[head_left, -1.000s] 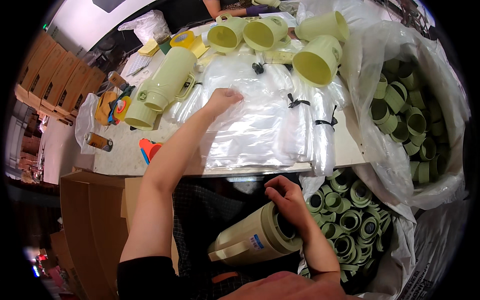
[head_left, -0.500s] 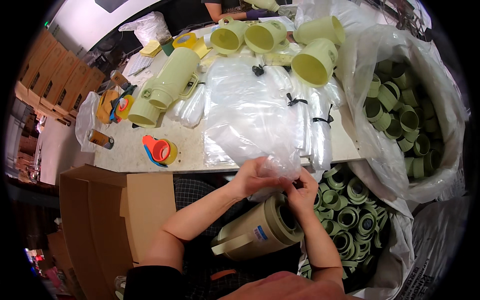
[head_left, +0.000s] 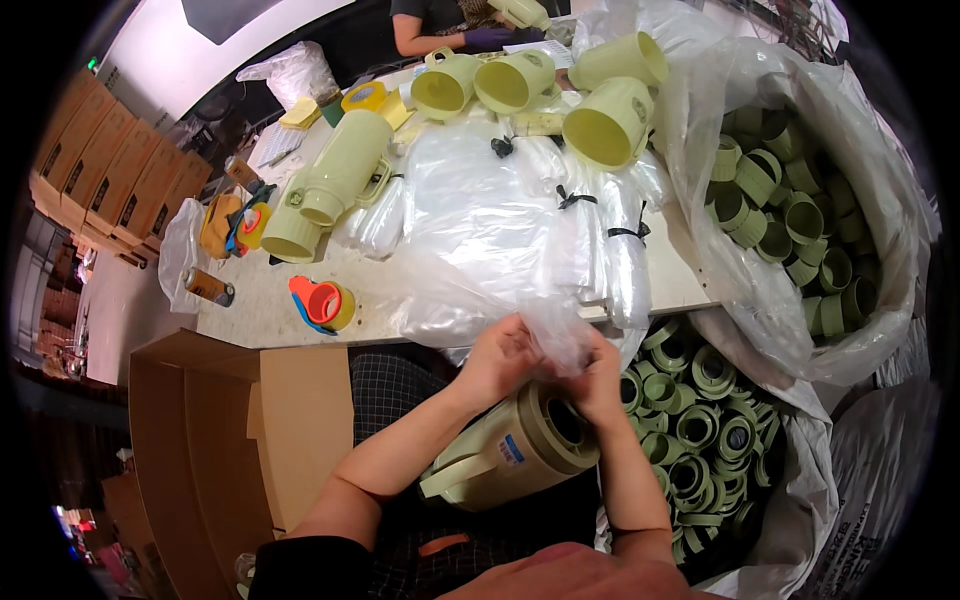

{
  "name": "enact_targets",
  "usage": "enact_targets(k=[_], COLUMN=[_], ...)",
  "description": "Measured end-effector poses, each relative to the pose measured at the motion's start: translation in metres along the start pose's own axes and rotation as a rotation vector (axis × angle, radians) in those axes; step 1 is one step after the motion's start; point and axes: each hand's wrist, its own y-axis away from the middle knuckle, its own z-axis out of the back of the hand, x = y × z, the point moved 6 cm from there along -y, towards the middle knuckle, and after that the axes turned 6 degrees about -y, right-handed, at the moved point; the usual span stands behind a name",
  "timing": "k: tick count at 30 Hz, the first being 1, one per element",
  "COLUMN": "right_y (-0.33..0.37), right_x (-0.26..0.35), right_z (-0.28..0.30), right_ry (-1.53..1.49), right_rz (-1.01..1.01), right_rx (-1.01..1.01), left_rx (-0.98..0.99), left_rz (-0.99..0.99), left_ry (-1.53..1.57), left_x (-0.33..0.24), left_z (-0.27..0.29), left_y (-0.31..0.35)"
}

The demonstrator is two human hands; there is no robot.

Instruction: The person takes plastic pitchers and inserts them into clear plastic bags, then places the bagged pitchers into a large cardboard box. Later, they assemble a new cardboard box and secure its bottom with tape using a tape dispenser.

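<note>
My left hand (head_left: 497, 366) and my right hand (head_left: 598, 378) both pinch the gathered edge of a clear plastic bag (head_left: 555, 330), just past the table's near edge. The rest of that bag trails over the tabletop toward the left. Below my hands, a green vacuum flask body (head_left: 510, 450) lies tilted across my lap, its open mouth up and to the right, its handle toward the lower left. A small label sticks to its side. On the table ahead lies a stack of clear plastic bags (head_left: 470, 200), with bundles tied by black ties beside it.
Light green flask shells (head_left: 605, 125) lie along the table's far side. A tape dispenser (head_left: 322, 302) sits at the left front. An open cardboard box (head_left: 300, 430) stands left of my lap. Sacks of green rings (head_left: 700, 430) and collars (head_left: 780, 215) stand at right. Across the table sits another person.
The bag has been drawn slightly left and its loose part now billows over the table's near edge. Both hands still hold its edge above the flask.
</note>
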Motion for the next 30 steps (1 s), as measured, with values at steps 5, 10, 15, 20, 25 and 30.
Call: enact_targets(k=[5,10,15,20,25,30], right_y=[0.008,0.046,0.116,0.151,0.184,0.170], right_x=[-0.052,-0.080,-0.028,-0.010,-0.015,-0.037], right_z=[0.107,0.079,0.035,-0.054,-0.122,-0.157], right_ry=[-0.672,-0.879,0.012,0.364,-0.028,0.228], right_rz=[0.019,-0.245,0.289,0.228,-0.231,-0.313], right_rx=[-0.574,-0.597,-0.605,0.094,0.421,0.827], left_rx=[0.512,-0.145,0.060,-0.260,-0.550,-0.938], left_rz=[-0.057,-0.044,-0.325,-0.231,-0.374,-0.303], left_ry=[0.748,-0.522,-0.472,-1.016,-1.036,-0.870], left_x=[-0.045,0.019,-0.046,-0.060,0.035,0.024], left_z=[0.006,0.061,0.010,0.035,0.051,0.077], left_y=[0.028,-0.005,0.066,0.183,0.269,0.299])
